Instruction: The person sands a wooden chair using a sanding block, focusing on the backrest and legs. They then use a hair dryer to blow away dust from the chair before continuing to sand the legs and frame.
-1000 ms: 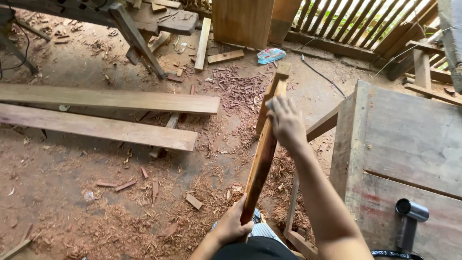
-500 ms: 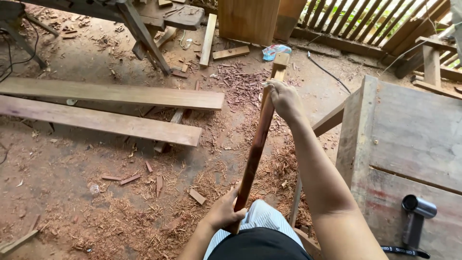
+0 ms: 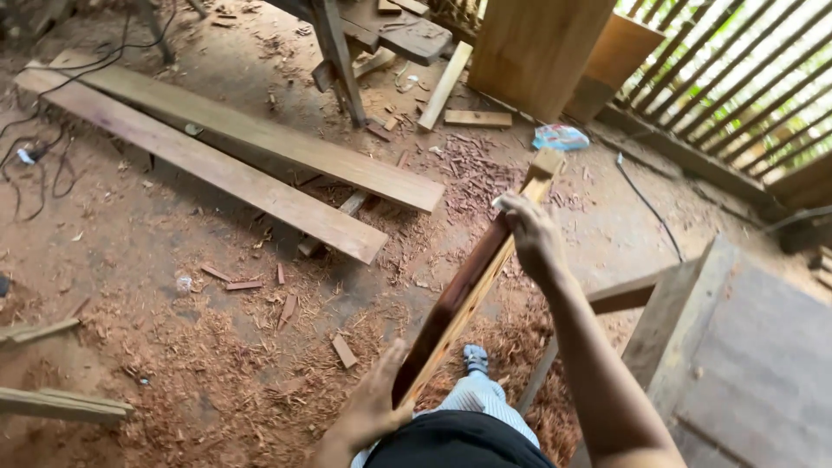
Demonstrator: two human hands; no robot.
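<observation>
I hold a long, narrow reddish-brown wooden slat (image 3: 472,282) out in front of me, slanting up and away to the right. My right hand (image 3: 533,238) grips it near its far end, just below the pale notched tip. My left hand (image 3: 373,407) supports the near end close to my body, fingers spread along its side. Below the slat I see my striped trouser leg and shoe (image 3: 475,357) on a floor strewn with wood shavings.
Two long planks (image 3: 260,160) lie side by side on the dirt floor at left. A wooden workbench (image 3: 737,347) stands at right. Offcuts, cables (image 3: 35,156), a blue packet (image 3: 559,136) and a slatted wall (image 3: 737,78) surround the area.
The view has swung left and tilted. My right hand has slid farther up the slat toward its tip, and the slat now leans more to the right.
</observation>
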